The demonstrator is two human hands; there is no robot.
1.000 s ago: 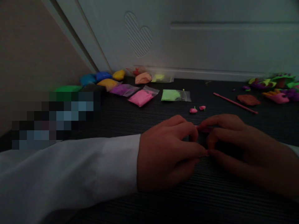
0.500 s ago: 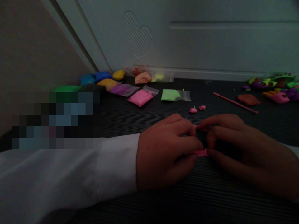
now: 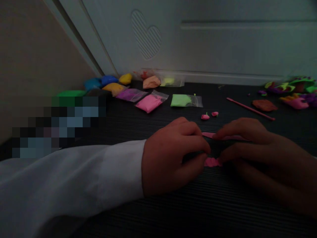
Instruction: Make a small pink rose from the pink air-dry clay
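A short ruffled strip of pink clay (image 3: 213, 161) lies on the dark table between my hands. My left hand (image 3: 173, 158) is closed, its thumb and fingertips pinching the strip's left end. My right hand (image 3: 262, 155) has its fingers apart. One of its fingertips touches the ruffled strip's right end, and its index finger rests on a flat, smooth pink clay strip (image 3: 208, 135) behind. Part of that flat strip runs under the right hand. Beyond the hands sit two small pink clay buds (image 3: 205, 117) with green bits.
Bags of coloured clay line the back left, among them a pink bag (image 3: 149, 103) and a light green bag (image 3: 182, 100). At the right lie a pink stick tool (image 3: 250, 108), a reddish-brown clay lump (image 3: 264, 105) and several colourful clay figures (image 3: 296, 101). A door panel (image 3: 223, 49) rises behind.
My right thumb has come away from the ruffled strip, and that hand's fingers have spread. The index finger has shifted right along the flat strip. My left hand has moved slightly left.
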